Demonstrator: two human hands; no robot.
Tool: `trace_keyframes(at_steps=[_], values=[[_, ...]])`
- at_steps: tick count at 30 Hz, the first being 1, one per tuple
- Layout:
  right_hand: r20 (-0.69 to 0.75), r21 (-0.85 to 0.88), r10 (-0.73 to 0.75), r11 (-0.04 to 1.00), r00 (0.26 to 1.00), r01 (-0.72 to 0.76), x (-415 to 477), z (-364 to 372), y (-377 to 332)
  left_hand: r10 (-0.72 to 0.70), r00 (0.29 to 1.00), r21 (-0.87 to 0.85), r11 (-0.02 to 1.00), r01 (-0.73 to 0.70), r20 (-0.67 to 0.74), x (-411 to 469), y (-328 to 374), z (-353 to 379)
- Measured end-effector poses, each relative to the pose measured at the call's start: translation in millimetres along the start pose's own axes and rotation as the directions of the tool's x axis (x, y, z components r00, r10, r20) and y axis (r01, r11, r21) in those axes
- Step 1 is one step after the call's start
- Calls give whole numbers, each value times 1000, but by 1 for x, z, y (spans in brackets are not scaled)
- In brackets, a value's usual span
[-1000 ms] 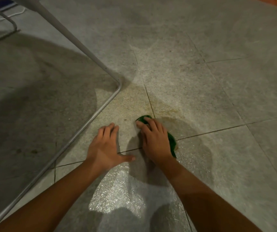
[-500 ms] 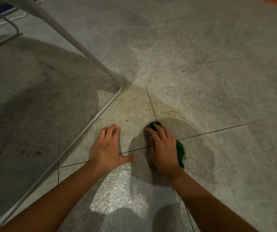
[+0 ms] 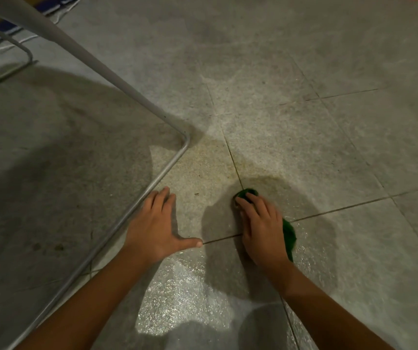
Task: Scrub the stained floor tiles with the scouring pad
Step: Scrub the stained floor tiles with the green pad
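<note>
Loosely spread fingers of the right hand (image 3: 263, 229) press the green scouring pad (image 3: 289, 233) flat, brown stain (image 3: 262, 174) just beyond the fingertips; the left hand (image 3: 153, 224), fingers together, thumb splayed, braces on glistening floor tiles (image 3: 311, 147) and could slip.

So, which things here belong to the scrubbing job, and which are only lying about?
Job: scouring pad, under the right hand; stained floor tiles; left hand, flat on the floor.
Lying about: grey metal frame, beside the left hand.
</note>
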State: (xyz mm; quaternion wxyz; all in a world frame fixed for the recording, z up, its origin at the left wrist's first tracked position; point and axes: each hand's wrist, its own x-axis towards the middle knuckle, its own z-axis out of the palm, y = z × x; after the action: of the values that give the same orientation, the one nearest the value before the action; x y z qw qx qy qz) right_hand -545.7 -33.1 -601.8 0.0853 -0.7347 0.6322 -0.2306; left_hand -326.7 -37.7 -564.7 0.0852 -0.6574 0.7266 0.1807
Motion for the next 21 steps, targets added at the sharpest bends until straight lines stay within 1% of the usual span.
trace_keyframes(at_steps=[5,7,10,11,14,16,19,21], values=[[125,73,-198,979,972,190,23,18,-29,-10,1000,29,1000,10,-5,-1,1,1],[136,94,-232,971,963,221,41,23,-37,0,1000,38,999,1,-20,0,0,2],[182,90,-196,979,963,182,64,24,-36,9,999,35,999,-7,-39,-1,-1,2],[178,87,-174,983,968,161,67,23,-33,7,999,36,999,-6,-40,-1,-2,3],[91,65,-94,994,991,88,65,20,-20,11,999,43,999,-9,-36,0,-2,3],[59,57,-59,997,997,56,55,18,-13,19,999,60,998,-16,-39,0,-2,4],[43,55,-76,996,996,74,38,18,-19,21,999,60,998,-19,-36,0,-2,4],[68,74,-135,989,988,130,34,23,-31,17,999,37,999,-15,-35,-1,-1,5]])
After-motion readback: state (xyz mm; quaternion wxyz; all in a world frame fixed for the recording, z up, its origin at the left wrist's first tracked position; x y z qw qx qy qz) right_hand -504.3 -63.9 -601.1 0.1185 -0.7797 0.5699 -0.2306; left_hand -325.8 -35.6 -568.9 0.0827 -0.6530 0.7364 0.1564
